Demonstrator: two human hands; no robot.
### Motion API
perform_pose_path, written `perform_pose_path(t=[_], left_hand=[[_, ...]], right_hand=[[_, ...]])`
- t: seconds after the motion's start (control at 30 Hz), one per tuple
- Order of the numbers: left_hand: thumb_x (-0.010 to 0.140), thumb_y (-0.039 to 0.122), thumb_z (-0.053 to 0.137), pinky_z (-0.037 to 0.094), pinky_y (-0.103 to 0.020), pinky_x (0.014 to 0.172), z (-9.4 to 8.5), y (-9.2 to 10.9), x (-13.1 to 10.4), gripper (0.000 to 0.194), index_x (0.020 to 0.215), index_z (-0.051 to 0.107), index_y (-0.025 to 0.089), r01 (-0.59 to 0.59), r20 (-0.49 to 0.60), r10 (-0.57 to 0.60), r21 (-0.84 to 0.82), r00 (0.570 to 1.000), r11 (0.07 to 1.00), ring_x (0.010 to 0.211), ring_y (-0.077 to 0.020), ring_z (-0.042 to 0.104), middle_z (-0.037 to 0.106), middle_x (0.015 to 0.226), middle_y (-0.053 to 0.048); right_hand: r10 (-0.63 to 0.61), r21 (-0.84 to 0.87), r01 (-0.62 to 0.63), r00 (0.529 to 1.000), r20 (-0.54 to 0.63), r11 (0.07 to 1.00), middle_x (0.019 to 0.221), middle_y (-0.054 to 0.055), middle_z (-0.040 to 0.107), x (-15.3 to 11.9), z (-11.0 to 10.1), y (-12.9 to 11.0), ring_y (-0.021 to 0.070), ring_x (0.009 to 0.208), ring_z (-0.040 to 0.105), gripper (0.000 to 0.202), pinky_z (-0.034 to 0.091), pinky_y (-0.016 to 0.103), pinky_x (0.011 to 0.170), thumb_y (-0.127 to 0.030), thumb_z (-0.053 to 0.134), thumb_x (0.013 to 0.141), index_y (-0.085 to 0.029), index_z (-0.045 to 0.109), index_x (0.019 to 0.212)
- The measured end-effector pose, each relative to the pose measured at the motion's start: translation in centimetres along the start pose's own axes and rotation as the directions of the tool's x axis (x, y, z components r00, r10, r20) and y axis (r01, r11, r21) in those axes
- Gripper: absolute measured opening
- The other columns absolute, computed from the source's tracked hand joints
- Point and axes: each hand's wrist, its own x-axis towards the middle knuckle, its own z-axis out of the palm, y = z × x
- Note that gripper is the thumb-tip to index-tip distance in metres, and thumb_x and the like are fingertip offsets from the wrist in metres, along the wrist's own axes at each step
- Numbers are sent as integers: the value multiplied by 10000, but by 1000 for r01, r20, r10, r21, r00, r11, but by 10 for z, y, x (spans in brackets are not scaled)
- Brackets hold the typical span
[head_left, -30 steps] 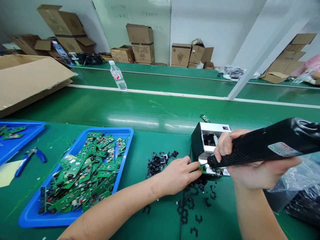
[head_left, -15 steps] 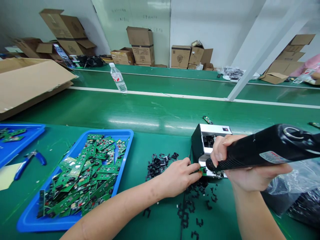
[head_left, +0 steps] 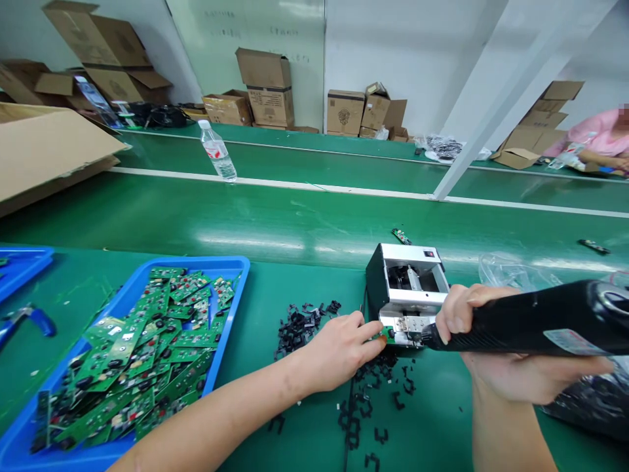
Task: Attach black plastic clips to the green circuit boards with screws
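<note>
My right hand (head_left: 511, 373) is wrapped round a thick black electric screwdriver (head_left: 535, 321), held nearly level with its nose pointing left. That nose is at the front of a small silver and black screw feeder (head_left: 415, 259); whether the bit touches it is hidden. Between its fingertips my left hand (head_left: 344, 347) pinches a small green circuit board (head_left: 388, 333) against the feeder's left front. Small black plastic clips (head_left: 297, 328) lie in a heap behind that hand, and more are scattered below the feeder. To the left, a blue tray (head_left: 240, 288) is full of green circuit boards (head_left: 147, 354).
Blue-handled pliers (head_left: 42, 321) and a second blue tray (head_left: 29, 269) are at the far left. A water bottle (head_left: 217, 152) stands on the green line beyond, near a white post (head_left: 472, 131). Clear plastic bags (head_left: 515, 272) lie at right. A person in pink (head_left: 584, 141) sits far right.
The screwdriver has moved right, from the circuit board to the feeder's front, uncovering the feeder's top. My left hand still holds the board. The view has swung slightly right.
</note>
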Motion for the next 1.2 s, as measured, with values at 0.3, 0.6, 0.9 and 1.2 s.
perform_pose_path(t=[0.3, 0.6, 0.9, 1.2], left_hand=[[973, 132, 495, 444, -348, 654, -1, 2, 0, 270, 1228, 571, 182, 8, -4, -8, 5, 1000, 1000, 874, -221, 489, 579, 1292, -94], [1003, 169, 483, 431, -355, 642, 1, 2, 2, 242, 1225, 573, 197, 24, 14, -24, 22, 1000, 999, 845, -212, 478, 584, 1269, -79], [992, 174, 495, 423, -358, 660, 2, 2, 2, 261, 1239, 574, 199, 10, -1, -10, 28, 1000, 1000, 844, -214, 474, 580, 1266, -83], [1001, 169, 475, 408, -368, 656, 0, 2, 3, 245, 1212, 597, 195, 15, -22, -14, 17, 1000, 1000, 834, -217, 467, 605, 1240, -70]], right_hand=[[22, 40, -23, 999, 31, 999, 598, 26, 579, -7, 0, -2, 168, 477, 520, 773, 430, 309, 389, -909, 452, 763, -222, 766, 929], [8, 141, -16, 998, 61, 990, 629, 21, 547, 3, 17, -13, 172, 510, 514, 694, 444, 318, 397, -847, 447, 833, -251, 750, 1020], [15, 102, -23, 997, 82, 995, 620, 11, 566, 12, 30, -6, 159, 503, 507, 774, 450, 311, 427, -921, 391, 777, -257, 753, 942], [47, 115, -57, 995, 90, 992, 593, 14, 563, 13, 30, -4, 158, 501, 496, 733, 424, 302, 435, -907, 417, 784, -244, 727, 833]])
